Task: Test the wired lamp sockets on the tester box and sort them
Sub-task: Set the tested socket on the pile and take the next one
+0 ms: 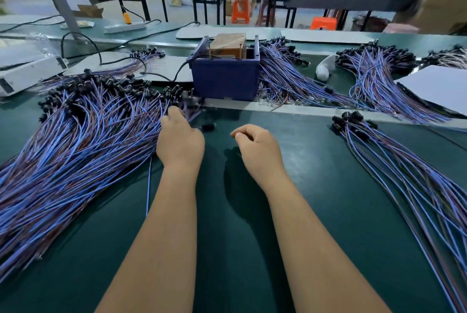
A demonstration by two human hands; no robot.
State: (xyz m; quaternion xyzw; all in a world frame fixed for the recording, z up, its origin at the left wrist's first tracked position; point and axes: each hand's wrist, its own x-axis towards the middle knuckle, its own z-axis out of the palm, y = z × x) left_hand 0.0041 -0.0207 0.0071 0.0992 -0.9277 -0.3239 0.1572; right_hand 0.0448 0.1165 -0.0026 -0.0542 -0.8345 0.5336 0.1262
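Here, at a green-topped workbench (pixel 227 211), a person's left hand (pixel 180 141) reaches into the near edge of a large heap of blue-and-brown wired black lamp sockets (pixel 83 136) spread across the left side; its fingertips are hidden among the wires, so whether it has pinched one cannot be told. The right hand (pixel 257 147) hovers just above the bench at centre, fingers loosely curled, holding nothing visible. A single black socket (pixel 208 127) lies on the mat between the hands. The dark blue plastic tester box (pixel 225 72) stands at the far centre, with no socket seen plugged into it. A smaller fan of wired sockets (pixel 394 161) lies to the near right, and further bundles (pixel 298 83) lie beyond it at the far right. Judging by the piles, sorting looks partly done: if the left heap is the untested stock, much work remains, though which pile is which cannot be confirmed.
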